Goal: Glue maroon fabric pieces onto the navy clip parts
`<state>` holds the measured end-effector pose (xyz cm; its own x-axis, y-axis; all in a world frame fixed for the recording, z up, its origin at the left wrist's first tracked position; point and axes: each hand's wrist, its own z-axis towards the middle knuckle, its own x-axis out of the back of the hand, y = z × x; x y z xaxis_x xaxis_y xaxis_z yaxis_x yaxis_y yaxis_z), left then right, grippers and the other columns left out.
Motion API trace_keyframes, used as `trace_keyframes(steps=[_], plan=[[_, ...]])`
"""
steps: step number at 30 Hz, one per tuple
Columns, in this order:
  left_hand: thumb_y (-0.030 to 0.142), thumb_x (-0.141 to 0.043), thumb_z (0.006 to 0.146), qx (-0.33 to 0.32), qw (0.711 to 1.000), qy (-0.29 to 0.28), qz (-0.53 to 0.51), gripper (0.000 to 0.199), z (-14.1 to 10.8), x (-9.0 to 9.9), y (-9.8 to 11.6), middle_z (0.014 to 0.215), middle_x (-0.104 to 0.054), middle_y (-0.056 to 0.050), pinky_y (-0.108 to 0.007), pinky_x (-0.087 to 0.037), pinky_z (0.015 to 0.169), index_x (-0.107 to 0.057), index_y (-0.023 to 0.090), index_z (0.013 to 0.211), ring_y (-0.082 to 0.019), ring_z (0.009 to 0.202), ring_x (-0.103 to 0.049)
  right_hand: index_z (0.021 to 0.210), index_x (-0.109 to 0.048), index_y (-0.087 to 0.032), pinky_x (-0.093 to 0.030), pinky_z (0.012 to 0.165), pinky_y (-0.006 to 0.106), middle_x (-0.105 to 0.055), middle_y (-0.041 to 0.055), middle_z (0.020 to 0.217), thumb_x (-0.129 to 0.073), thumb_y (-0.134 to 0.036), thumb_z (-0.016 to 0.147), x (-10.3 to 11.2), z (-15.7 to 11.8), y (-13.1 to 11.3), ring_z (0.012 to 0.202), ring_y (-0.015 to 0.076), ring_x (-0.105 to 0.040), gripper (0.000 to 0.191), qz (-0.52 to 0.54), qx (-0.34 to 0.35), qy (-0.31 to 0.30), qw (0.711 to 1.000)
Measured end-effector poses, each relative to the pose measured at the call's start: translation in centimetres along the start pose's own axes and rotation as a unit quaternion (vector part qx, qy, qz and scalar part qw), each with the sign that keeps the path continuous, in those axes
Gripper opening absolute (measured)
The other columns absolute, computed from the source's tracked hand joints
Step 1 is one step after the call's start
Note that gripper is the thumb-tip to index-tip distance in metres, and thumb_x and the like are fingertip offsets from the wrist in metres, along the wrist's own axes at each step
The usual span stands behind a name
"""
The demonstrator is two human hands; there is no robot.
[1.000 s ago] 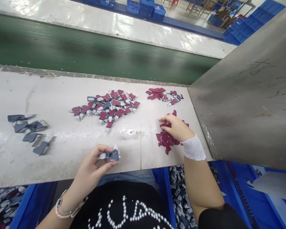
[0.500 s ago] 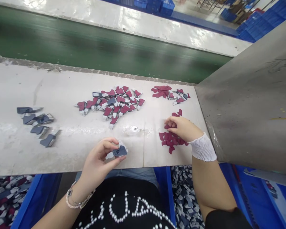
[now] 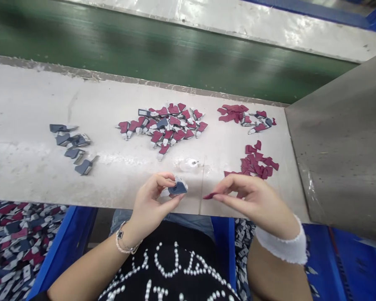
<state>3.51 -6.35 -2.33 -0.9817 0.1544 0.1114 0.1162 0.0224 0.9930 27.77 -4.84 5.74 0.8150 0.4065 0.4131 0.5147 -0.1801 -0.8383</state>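
Observation:
Between thumb and fingers, my left hand [image 3: 156, 196] grips a small blue-grey and white plastic part [image 3: 178, 187] above the table's front edge. My right hand [image 3: 252, 196] pinches a thin maroon piece [image 3: 209, 195], a short gap to the right of that part. Just behind my right hand lies a loose pile of maroon pieces [image 3: 253, 163], partly covered by the hand. A cluster of parts with maroon pieces on them [image 3: 172, 127] spreads over the middle of the table. At the left lie several blue-grey parts [image 3: 72, 146] with no maroon on them.
More maroon pieces [image 3: 233, 112] and a few maroon-and-white parts [image 3: 259, 122] lie at the back right. A metal panel [image 3: 341, 138] bounds the right side. Behind the table runs a green belt [image 3: 144, 50]. Blue bins [image 3: 61, 246] full of parts stand below the front edge.
My right hand has left the maroon pile and come left and nearer to me, carrying one maroon piece. My left hand still holds its part. The camera view has shifted.

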Motion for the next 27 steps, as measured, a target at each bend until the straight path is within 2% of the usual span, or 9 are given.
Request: trace_keyframes(steps=[4, 8, 14, 19, 23, 25, 27], plan=[[0.020, -0.076, 0.080, -0.027, 0.999, 0.015, 0.045, 0.020, -0.1, -0.4, -0.2, 0.111, -0.065, -0.008, -0.036, -0.062, 0.083, -0.060, 0.022, 0.092, -0.021, 0.099, -0.069, 0.079, -0.068, -0.020, -0.056, 0.070, 0.032, -0.076, 0.0037, 0.084, -0.074, -0.031, 0.085, -3.8, 0.8, -1.0, 0.077, 0.0196, -0.070, 0.014, 0.117, 0.009, 0.025, 0.993], [0.016, -0.075, 0.081, -0.080, 0.995, 0.029, 0.054, 0.018, -0.1, -0.3, -0.1, 0.109, -0.062, -0.006, -0.035, -0.062, 0.082, -0.061, 0.022, 0.090, -0.022, 0.107, -0.066, 0.081, -0.068, -0.019, -0.054, 0.074, 0.034, -0.073, 0.0031, 0.084, -0.075, -0.036, 0.084, -5.3, 2.2, -0.4, 0.079, 0.0196, -0.068, 0.018, 0.168, -0.008, 0.008, 0.986], [0.012, -0.079, 0.077, -0.132, 0.989, 0.031, 0.058, 0.021, 0.1, 0.1, -0.3, 0.105, -0.060, -0.006, -0.031, -0.064, 0.076, -0.063, 0.020, 0.089, -0.022, 0.107, -0.065, 0.081, -0.069, -0.019, -0.053, 0.070, 0.030, -0.072, 0.0018, 0.080, -0.079, -0.036, 0.081, -5.2, 2.8, -0.2, 0.076, 0.0180, -0.067, 0.020, 0.210, -0.024, -0.001, 0.977], [0.012, -0.084, 0.072, -0.163, 0.985, 0.020, 0.059, 0.028, 0.1, 0.7, -0.5, 0.105, -0.061, -0.005, -0.031, -0.064, 0.077, -0.064, 0.020, 0.091, -0.021, 0.105, -0.064, 0.078, -0.070, -0.019, -0.052, 0.067, 0.029, -0.072, 0.0014, 0.077, -0.080, -0.034, 0.080, -5.0, 2.8, -0.8, 0.073, 0.0174, -0.065, 0.018, 0.180, -0.027, -0.004, 0.983], [0.010, -0.084, 0.072, -0.171, 0.984, 0.011, 0.051, 0.029, 0.0, 1.2, 0.1, 0.103, -0.062, -0.005, -0.031, -0.063, 0.078, -0.065, 0.020, 0.090, -0.020, 0.102, -0.064, 0.075, -0.067, -0.019, -0.049, 0.063, 0.026, -0.069, -0.0008, 0.074, -0.081, -0.031, 0.079, -4.9, 2.6, -1.4, 0.070, 0.0152, -0.062, 0.020, 0.159, -0.021, 0.008, 0.987], [0.010, -0.085, 0.071, -0.170, 0.985, -0.002, 0.040, 0.029, -0.1, 1.5, 0.6, 0.100, -0.062, -0.005, -0.031, -0.062, 0.079, -0.065, 0.019, 0.090, -0.019, 0.100, -0.064, 0.078, -0.065, -0.019, -0.047, 0.062, 0.025, -0.066, -0.0024, 0.075, -0.081, -0.031, 0.079, -4.8, 2.5, -1.5, 0.069, 0.0137, -0.059, 0.020, 0.169, -0.009, -0.006, 0.986], [0.010, -0.085, 0.071, -0.175, 0.984, -0.023, 0.029, 0.030, -0.2, 1.8, 1.1, 0.099, -0.062, -0.004, -0.030, -0.062, 0.080, -0.065, 0.019, 0.091, -0.018, 0.097, -0.064, 0.088, -0.065, -0.020, -0.048, 0.065, 0.025, -0.064, -0.0022, 0.080, -0.076, -0.033, 0.085, -4.7, 2.4, -1.6, 0.073, 0.0132, -0.059, 0.018, 0.201, 0.006, -0.047, 0.978]])
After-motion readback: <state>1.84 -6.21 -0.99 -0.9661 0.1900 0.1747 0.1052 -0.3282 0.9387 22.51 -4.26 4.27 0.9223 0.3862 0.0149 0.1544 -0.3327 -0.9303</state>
